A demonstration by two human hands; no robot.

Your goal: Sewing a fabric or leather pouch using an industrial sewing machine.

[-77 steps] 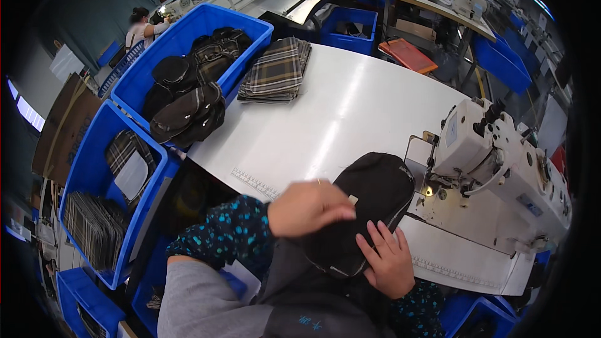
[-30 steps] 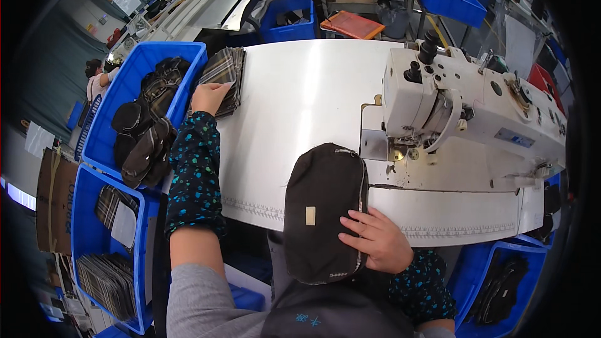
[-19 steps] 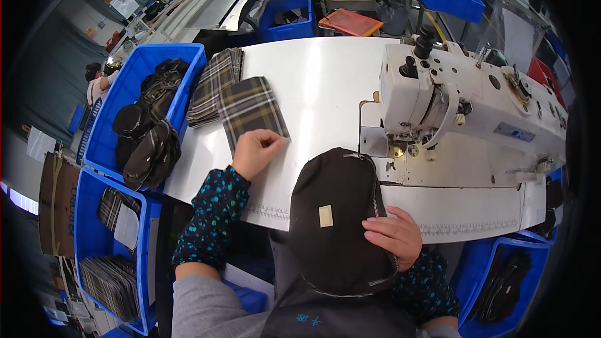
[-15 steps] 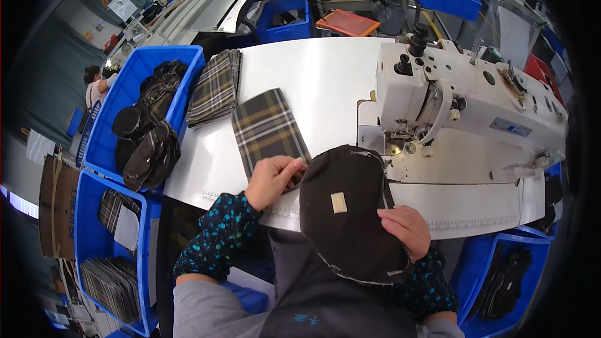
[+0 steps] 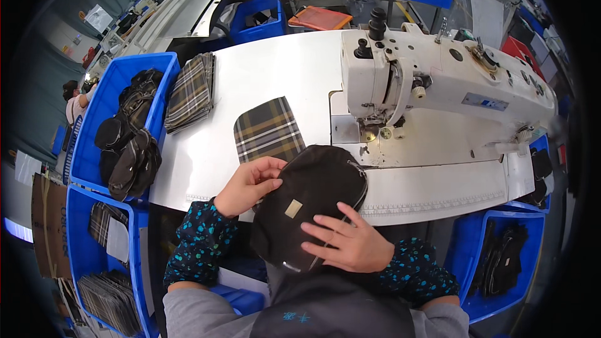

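A dark brown, rounded fabric piece [image 5: 322,181] with a small pale label [image 5: 293,208] overhangs the table's front edge above my lap. My left hand [image 5: 247,184] pinches its upper left edge, thumb on top; the fingertips are partly hidden. Spread nearly flat, the fingers of my right hand [image 5: 350,244] lie on the lower right of the piece. Behind it on the table is a plaid fabric panel [image 5: 269,131], its near end covered by the dark piece. The sewing machine [image 5: 426,75] stands to the right, its needle area apart from the fabric.
A stack of plaid panels [image 5: 193,91] lies at the table's left. Beside it a blue bin [image 5: 84,144] holds dark sewn pieces; a lower blue bin [image 5: 76,238] holds more plaid panels. Another blue bin [image 5: 466,294] with dark pieces sits at lower right.
The dark piece has shifted left and turned, with its label now lower left. My right hand has gone from gripping its right edge to lying spread on it. The plaid panel has turned slightly.
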